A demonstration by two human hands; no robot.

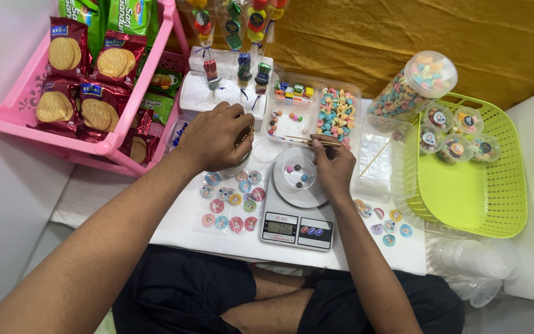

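A person's right hand [334, 166] is pinching thin wooden skewers [307, 141] beside a small clear cup [298, 173] of candies sitting on a digital scale [298, 213], while the left hand [214, 137] is curling shut over a jar; round stickers [233, 201] are lying nearby.

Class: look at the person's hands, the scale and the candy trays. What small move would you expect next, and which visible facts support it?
Probably the right hand, holding thin wooden sticks, carries another sweet from the clear tray of pastel candies into the small clear cup on the grey digital scale. The cup holds only a few candies, and the left hand rests beside it.
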